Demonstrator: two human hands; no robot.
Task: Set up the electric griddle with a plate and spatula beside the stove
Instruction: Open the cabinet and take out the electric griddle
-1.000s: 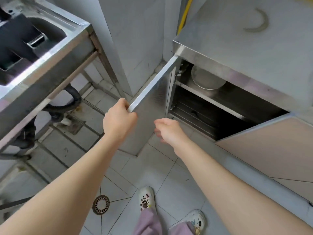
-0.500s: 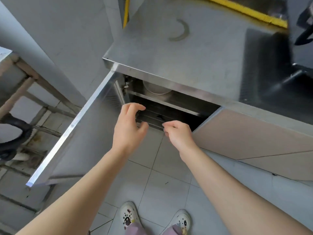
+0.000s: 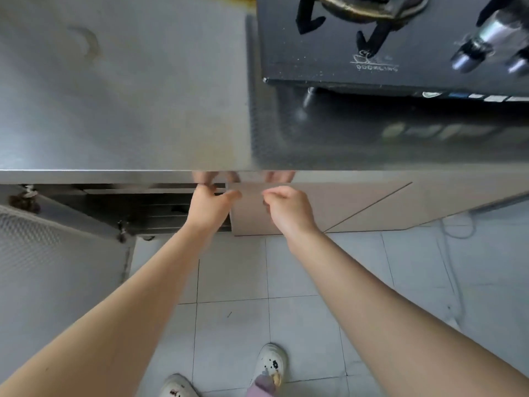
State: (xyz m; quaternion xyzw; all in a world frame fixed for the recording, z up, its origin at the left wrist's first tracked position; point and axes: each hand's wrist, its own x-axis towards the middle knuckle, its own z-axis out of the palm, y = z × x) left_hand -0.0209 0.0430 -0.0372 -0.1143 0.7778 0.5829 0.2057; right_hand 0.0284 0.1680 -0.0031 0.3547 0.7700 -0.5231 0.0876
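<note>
A black gas stove (image 3: 395, 44) sits on the steel counter (image 3: 123, 90) at the upper right. Below the counter's front edge the cabinet (image 3: 148, 207) stands open, with dark shelves inside. My left hand (image 3: 210, 206) reaches into the cabinet opening just under the counter edge, fingers curled; what they touch is hidden. My right hand (image 3: 289, 209) hovers in front of the beige cabinet panel (image 3: 357, 207), fingers loosely bent and holding nothing. No griddle, plate or spatula shows.
The open steel cabinet door (image 3: 57, 247) swings out at the left. White floor tiles (image 3: 315, 270) lie below, with my two shoes (image 3: 270, 359) near the bottom edge. A thin cable (image 3: 455, 233) trails on the floor at the right.
My view has swung up and right, so the stove and counter top now fill the upper frame. My left hand has moved from the door edge to the cabinet opening; the right stays near it.
</note>
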